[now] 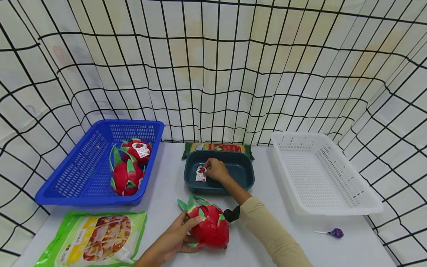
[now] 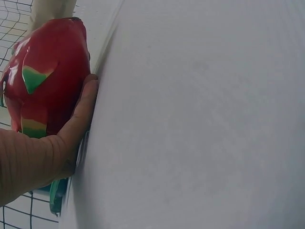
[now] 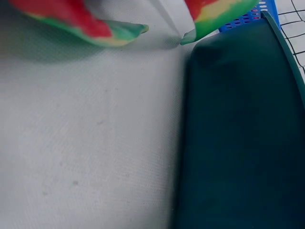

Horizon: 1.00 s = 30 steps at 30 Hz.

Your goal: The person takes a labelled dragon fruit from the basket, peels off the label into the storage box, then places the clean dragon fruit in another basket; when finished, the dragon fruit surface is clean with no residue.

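My left hand grips a red dragon fruit with green leaf tips, thumb on its upper side, at the front middle of the table. In the left wrist view, the fingers lie along the side of the dragon fruit. Over the dark teal box, my right hand pinches the edge of a white label with a small dragon fruit picture. Whether the label touches the box floor I cannot tell. The right wrist view shows the teal box wall and leaf tips, but no hand.
At left stands a blue basket holding two dragon fruits, one labelled. A green-edged food bag lies before it. Behind the box is a green packet. A white basket and purple lollipop are at right; black netting surrounds the table.
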Available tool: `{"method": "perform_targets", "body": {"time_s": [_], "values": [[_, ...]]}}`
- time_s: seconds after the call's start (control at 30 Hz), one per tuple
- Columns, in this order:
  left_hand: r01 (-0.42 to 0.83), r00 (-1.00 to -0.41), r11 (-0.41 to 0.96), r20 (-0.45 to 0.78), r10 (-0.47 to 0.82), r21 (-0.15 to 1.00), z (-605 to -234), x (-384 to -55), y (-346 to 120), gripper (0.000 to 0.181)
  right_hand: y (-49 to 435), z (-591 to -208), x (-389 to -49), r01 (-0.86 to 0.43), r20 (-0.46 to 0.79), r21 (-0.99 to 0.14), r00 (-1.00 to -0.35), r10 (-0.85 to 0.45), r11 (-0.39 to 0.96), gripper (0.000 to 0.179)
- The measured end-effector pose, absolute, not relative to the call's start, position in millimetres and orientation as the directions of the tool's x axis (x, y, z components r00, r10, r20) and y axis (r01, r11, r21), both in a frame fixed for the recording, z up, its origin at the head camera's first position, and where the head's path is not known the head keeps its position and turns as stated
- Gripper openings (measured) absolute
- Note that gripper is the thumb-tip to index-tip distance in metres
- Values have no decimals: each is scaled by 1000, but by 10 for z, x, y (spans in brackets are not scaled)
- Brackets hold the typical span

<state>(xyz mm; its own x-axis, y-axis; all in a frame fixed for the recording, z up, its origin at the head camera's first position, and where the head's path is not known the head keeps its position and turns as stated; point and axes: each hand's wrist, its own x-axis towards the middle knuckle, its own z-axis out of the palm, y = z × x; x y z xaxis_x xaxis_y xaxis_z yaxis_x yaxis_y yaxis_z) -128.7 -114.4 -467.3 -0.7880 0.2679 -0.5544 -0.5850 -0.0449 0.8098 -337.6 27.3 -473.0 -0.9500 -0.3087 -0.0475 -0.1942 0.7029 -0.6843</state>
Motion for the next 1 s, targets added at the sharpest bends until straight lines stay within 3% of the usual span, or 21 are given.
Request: {"method": "perform_targets", "body": {"time_s": [0.47, 0.63, 0.87, 1.0], "values": [[-585, -787, -59, -549, 282, 809, -4681, -1291, -1136, 90, 280, -4720, -3353, -241, -50, -625, -937, -346, 743, 29], [-586, -786, -48, -554, 274, 809, -4669, -1300, -1136, 92, 278, -4730, -3365, -215, -42, -636, -949, -311, 741, 46], [-592, -786, -46, -564, 253, 805, -4699, -1311, -1117, 90, 319, -4708, -3396, -256, -94, -654, -907, -412, 712, 19], [-593, -786, -41, -568, 244, 804, -4694, -1312, -1121, 90, 315, -4675, -3396, -230, -134, -671, -897, -421, 704, 25]]}}
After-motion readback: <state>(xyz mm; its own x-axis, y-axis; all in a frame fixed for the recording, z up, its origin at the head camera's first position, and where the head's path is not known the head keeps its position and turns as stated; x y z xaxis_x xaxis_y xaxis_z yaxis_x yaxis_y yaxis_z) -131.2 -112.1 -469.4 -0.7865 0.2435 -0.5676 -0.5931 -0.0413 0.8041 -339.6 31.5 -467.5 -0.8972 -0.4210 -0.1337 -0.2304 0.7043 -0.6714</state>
